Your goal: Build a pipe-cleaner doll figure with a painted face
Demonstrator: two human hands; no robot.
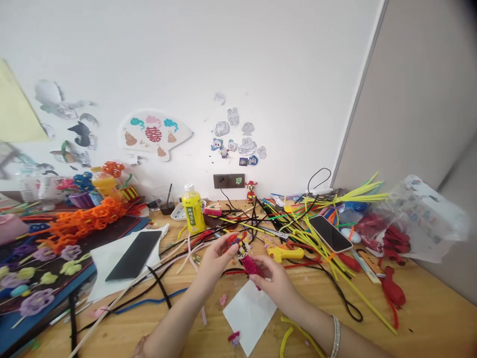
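Note:
Both hands hold a small doll figure (pixel 249 264), tilted, with a pale round head, red and blue bits on top and a magenta fuzzy body. My left hand (pixel 213 261) pinches the head between thumb and fingers. Lower down, the fingers of my right hand (pixel 274 279) close around the magenta body; its lower end is partly hidden. Beneath the hands lies a square of white paper (pixel 250 315) on the wooden table (pixel 201 335). Small pink scraps (pixel 234 338) lie by the paper. A yellow gun-shaped tool (pixel 286 253) rests just beyond my right hand.
Pipe cleaners (pixel 320 238) in yellow and black spread across the table. A yellow-labelled bottle (pixel 193 211) stands behind my left hand. Phones lie left (pixel 134 256) and right (pixel 331 233). Scissors (pixel 278 233), a red-hatted figure (pixel 251 191) and orange fuzzy flowers (pixel 87 223) are farther back.

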